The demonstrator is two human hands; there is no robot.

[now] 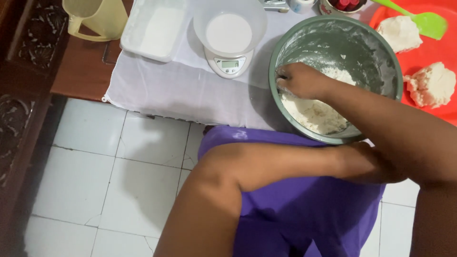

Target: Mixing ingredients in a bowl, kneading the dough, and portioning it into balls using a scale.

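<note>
A grey-green metal bowl (385,57) stands on a white cloth (190,90) and holds crumbly white dough (314,112). My right hand (300,80) reaches in from the right. Its fingers are curled into the dough against the bowl's left inner wall. My left forearm crosses in front of me above a purple garment (295,209). My left hand (366,164) lies just below the bowl's near rim, partly hidden under my right forearm, so its grip does not show.
A digital scale (229,64) carries a white bowl of white powder (228,33). Beside it are a white rectangular tray (154,28) and a yellow jug (95,19). A red tray (447,102) holds two dough lumps (400,33) and a green spatula (426,21). White floor tiles (95,181) lie below.
</note>
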